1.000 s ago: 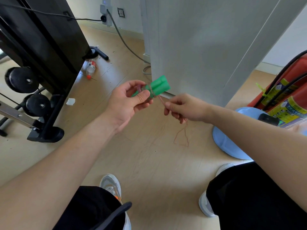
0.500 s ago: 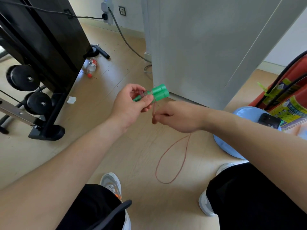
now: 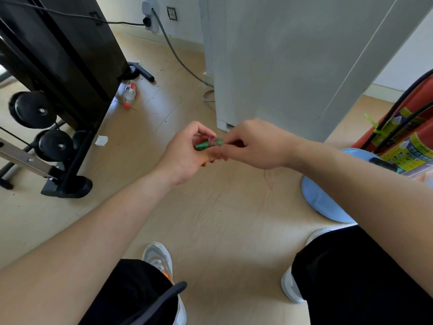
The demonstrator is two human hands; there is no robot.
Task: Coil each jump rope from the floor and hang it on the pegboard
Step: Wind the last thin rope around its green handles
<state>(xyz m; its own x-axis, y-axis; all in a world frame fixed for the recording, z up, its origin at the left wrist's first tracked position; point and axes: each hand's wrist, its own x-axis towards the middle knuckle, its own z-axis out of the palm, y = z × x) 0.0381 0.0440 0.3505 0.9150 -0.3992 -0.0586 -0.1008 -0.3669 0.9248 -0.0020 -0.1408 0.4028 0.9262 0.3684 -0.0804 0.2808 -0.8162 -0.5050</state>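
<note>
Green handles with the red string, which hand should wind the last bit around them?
Probably the right hand. It pinches the thin red string at the green handles, and the loose tail hangs just under its wrist. The left hand is busy gripping the handles steady.

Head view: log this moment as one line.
step: coiling | left hand: grips green handles | right hand: pinches red cord at handles | cord: wound round handles, short tail hanging | hung: no

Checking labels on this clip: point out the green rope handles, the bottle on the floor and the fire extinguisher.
green rope handles [image 3: 203, 145], head view, bare green end
bottle [image 3: 129, 89], head view, red label
fire extinguisher [image 3: 410, 156], head view, yellow label
</note>
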